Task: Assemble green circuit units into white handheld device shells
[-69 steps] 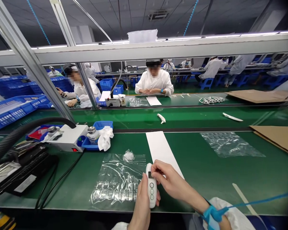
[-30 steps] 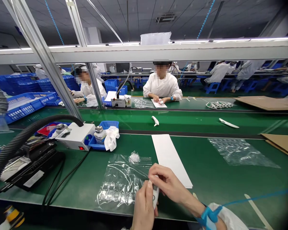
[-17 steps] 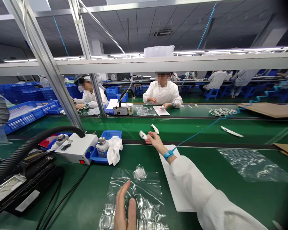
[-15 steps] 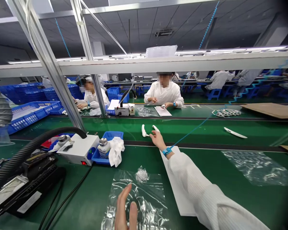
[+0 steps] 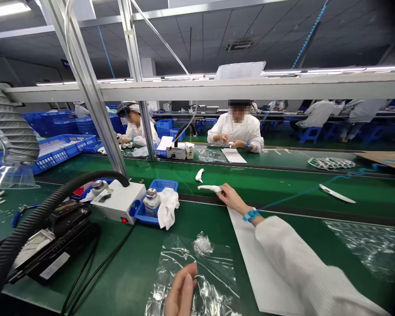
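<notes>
A green desk runs along a green conveyor belt, under metal posts and a long white beam. On the desk's left stand a white box with a black hose and, beside it, a blue tray with a metal-topped jar and a white cloth. A clear bag lies in front with a clump of clear film at its far edge; right of it is a white sheet. Across the belt a co-worker in white sits with both hands over another sheet, and blue crates are stacked further back.

The right hand reaches to the belt, its grip clamped on the end of a slim white piece; a second white piece lies just beyond. The left hand is over the clear bag; whether its thumb and fingers meet is hard to tell.

A second ago both hands were together at a white handheld device above the desk. Since half a second ago, the left thumb and fingers have drawn closer, and the view has swung left.
</notes>
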The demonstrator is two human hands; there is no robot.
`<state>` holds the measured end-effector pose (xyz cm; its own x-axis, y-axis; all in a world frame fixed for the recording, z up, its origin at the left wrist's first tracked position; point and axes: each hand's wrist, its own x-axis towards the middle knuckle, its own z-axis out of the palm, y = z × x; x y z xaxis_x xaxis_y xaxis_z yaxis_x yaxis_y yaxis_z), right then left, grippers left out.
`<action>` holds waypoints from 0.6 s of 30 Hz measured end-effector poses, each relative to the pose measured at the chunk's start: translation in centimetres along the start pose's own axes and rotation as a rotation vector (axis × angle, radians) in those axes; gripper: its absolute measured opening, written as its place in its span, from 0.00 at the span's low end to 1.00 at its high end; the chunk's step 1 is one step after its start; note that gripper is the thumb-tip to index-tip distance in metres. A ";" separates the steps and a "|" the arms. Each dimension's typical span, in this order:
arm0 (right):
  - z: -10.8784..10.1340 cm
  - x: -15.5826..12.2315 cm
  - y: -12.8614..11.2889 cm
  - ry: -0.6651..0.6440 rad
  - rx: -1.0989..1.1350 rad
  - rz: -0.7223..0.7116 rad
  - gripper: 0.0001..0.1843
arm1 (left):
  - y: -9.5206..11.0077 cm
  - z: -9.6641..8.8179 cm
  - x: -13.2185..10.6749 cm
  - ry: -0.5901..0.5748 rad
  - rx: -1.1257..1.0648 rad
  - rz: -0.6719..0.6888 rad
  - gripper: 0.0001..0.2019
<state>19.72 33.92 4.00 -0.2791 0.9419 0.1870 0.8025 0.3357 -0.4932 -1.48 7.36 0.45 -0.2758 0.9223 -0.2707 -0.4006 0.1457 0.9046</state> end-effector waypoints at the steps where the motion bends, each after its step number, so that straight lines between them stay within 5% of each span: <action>1: -0.3 -1.8 -0.8 -0.029 0.015 -0.106 0.13 | 0.6 0.0 0.0 -0.029 -0.123 -0.083 0.26; 3: -1.0 -6.0 -2.8 -0.087 0.046 -0.352 0.17 | 1.9 -0.1 -0.3 -0.138 -0.329 -0.241 0.27; 5: -1.8 -10.3 -5.1 -0.105 0.032 -0.787 0.20 | 3.1 -0.2 -1.0 -0.297 -0.406 -0.365 0.30; 8: -2.9 -15.7 -7.9 -0.157 -0.003 -1.010 0.22 | 3.6 0.0 -2.6 -0.513 -0.248 -0.438 0.28; 10: -3.1 -18.0 -9.1 -0.199 0.080 -0.881 0.21 | 3.0 0.3 -3.6 -0.557 -0.105 -0.405 0.26; 14: -2.3 -20.1 -10.1 -0.176 0.457 -0.414 0.11 | 1.3 1.1 -4.8 -0.413 0.075 -0.348 0.29; 18: -1.2 -20.6 -10.8 -0.206 0.607 -0.258 0.05 | 0.5 1.6 -5.3 -0.331 0.227 -0.252 0.30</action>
<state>17.49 10.85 6.50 -0.5646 0.7936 0.2267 0.2767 0.4408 -0.8539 1.18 3.07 2.85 0.1141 0.9072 -0.4049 -0.2081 0.4204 0.8832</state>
